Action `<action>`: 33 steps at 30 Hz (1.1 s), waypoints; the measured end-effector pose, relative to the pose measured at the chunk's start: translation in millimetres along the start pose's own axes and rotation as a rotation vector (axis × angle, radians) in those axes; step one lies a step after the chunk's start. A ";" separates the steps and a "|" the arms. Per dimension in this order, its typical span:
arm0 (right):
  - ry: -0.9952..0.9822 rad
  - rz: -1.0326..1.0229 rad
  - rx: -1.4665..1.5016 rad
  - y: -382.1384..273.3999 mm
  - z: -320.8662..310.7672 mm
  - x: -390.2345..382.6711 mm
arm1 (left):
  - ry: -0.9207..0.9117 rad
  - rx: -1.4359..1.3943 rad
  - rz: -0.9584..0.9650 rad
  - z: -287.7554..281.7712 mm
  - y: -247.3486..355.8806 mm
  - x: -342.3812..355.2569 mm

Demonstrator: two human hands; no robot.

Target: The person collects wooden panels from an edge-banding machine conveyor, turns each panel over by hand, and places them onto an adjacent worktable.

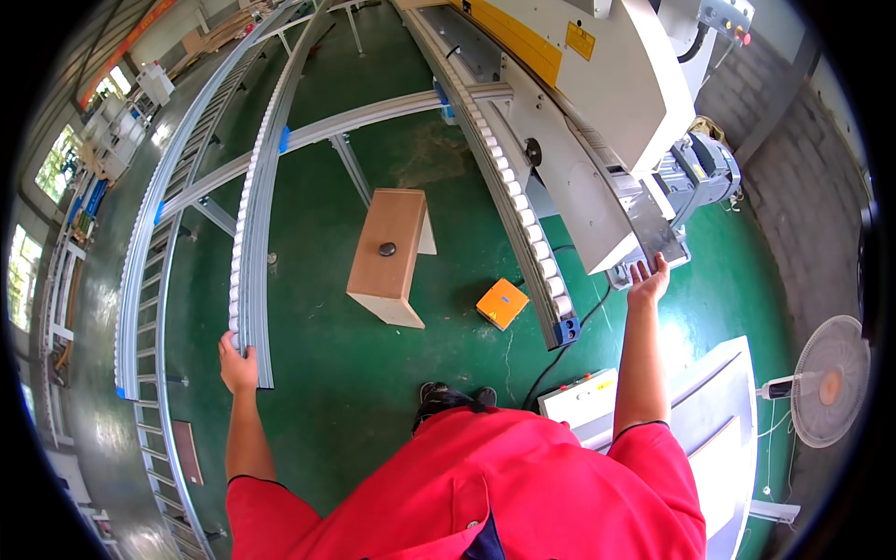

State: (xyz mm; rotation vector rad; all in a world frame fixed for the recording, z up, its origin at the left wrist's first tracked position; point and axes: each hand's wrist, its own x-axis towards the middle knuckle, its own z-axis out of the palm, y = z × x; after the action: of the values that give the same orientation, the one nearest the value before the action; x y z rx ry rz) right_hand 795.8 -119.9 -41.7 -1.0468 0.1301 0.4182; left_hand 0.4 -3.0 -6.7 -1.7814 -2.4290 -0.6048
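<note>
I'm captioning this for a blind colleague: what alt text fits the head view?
A person in a red shirt stands on a green floor, left hand on the end of a roller rail, right hand touching a white machine. A wooden stool and an orange box sit between the rails; a fan stands right.

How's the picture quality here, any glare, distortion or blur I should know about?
Head view: strong fisheye bending, so the roller rails curve and the corners go black. Daylight from the windows puts pale glare on the glossy green floor. The white panel at lower right looks washed out. Both the left hand and right hand are sharp, with no motion blur.
</note>
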 end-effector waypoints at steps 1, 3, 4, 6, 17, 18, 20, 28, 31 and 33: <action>0.026 -0.040 -0.015 0.0 -1.9 2.2 | -0.002 0.002 -0.001 -0.8 0.1 -0.5; 0.212 -0.080 -0.064 -2.1 -4.2 8.2 | -0.005 0.003 -0.006 -2.5 1.0 -0.2; 0.223 -0.078 -0.059 -0.9 -21.0 28.5 | -0.008 -0.004 0.002 -0.8 4.9 2.3; 0.228 -0.054 -0.061 3.6 -26.5 28.4 | 0.004 -0.003 0.001 -2.6 2.9 2.5; -0.003 0.106 -0.150 2.3 -41.9 42.4 | 0.017 0.019 0.015 -2.6 -1.4 6.6; -0.003 0.106 -0.147 2.3 -41.5 41.4 | 0.021 0.016 0.022 -2.5 -1.6 6.8; -0.009 0.081 -0.163 1.8 -40.9 37.5 | 0.007 0.006 0.008 -7.3 5.7 4.7; -0.006 0.113 -0.189 -2.1 -42.9 37.9 | 0.011 0.009 0.037 -2.8 -1.5 5.9; -0.010 0.105 -0.208 -0.9 -43.6 36.2 | -0.009 -0.008 -0.004 -6.7 3.9 3.9; -0.001 0.097 -0.210 -0.5 -44.9 36.9 | 0.002 -0.009 -0.001 -7.3 5.4 3.4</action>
State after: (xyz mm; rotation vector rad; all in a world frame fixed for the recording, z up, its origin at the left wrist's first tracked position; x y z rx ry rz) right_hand 833.9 -148.7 -74.9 -1.2497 0.1382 0.5287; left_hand 3.1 -1.2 2.5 -1.7824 -2.4292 -0.6183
